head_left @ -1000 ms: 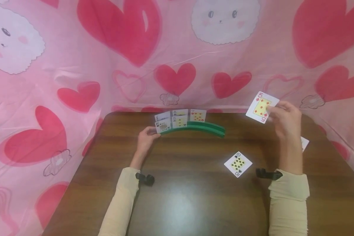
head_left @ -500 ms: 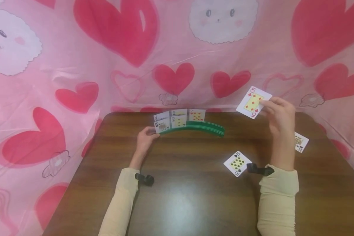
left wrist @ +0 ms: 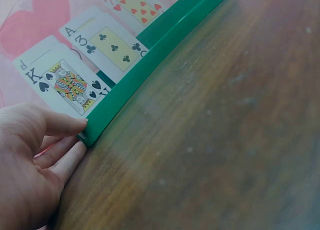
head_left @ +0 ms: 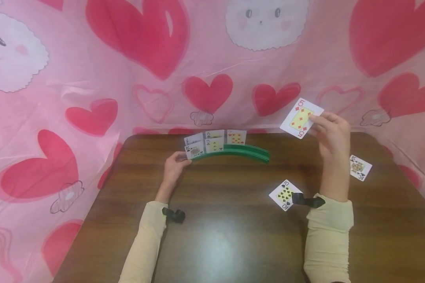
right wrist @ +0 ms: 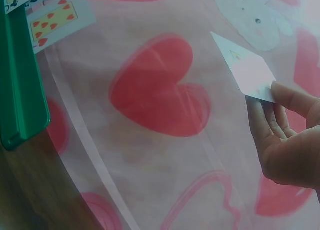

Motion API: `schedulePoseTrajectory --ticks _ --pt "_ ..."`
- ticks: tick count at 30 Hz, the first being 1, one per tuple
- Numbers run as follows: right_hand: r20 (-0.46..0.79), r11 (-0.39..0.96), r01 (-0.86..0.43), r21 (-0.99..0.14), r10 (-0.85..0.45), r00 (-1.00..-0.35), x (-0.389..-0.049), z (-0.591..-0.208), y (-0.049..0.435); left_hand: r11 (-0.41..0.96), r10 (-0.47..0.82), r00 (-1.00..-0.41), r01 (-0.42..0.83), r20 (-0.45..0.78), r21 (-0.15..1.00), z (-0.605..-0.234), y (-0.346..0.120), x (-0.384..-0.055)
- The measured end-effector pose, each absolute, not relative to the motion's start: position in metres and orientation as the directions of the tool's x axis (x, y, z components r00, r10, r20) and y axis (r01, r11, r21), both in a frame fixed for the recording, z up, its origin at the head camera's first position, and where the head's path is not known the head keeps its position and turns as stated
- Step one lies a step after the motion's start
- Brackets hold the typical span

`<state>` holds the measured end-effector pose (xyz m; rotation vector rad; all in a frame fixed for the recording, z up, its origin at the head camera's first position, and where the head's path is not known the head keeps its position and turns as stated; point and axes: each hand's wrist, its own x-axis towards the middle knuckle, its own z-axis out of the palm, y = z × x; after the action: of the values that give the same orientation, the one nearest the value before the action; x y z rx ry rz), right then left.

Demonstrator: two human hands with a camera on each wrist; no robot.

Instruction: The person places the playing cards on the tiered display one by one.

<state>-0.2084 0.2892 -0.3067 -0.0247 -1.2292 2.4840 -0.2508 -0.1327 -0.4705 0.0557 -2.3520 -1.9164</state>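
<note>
The right hand (head_left: 332, 133) pinches a white rectangular five-of-diamonds playing card (head_left: 296, 120) between thumb and fingers, the card up in the air to that hand's left. The left hand (head_left: 173, 168) grips the end of a curved green plastic card rack (head_left: 248, 152). Just beside the left hand, a white king-of-spades card (left wrist: 70, 85) stands in the rack; farther along come a white three-of-clubs card (left wrist: 110, 47) and a white seven-of-hearts card (left wrist: 137, 7). On the brown wooden table (head_left: 216, 243), a white king card (head_left: 360, 168) lies right of the right hand.
</note>
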Motion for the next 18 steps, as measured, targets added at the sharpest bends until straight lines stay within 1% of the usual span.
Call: schedulePoseTrajectory --ticks 10,18 --pt "0.14 -0.555 -0.299 -0.776 0.312 -0.94 -0.2094 -0.308 0.2869 0.225 -0.088 -0.994 0.04 0.061 0.974 -0.4707 -0.1334 -0.2509" --pt "0.137 -0.551 -0.283 -0.785 0.291 -0.947 -0.2105 -0.3078 0.2827 0.213 -0.089 -0.995 0.034 0.054 0.976 -0.4696 -0.1329 -0.2508"
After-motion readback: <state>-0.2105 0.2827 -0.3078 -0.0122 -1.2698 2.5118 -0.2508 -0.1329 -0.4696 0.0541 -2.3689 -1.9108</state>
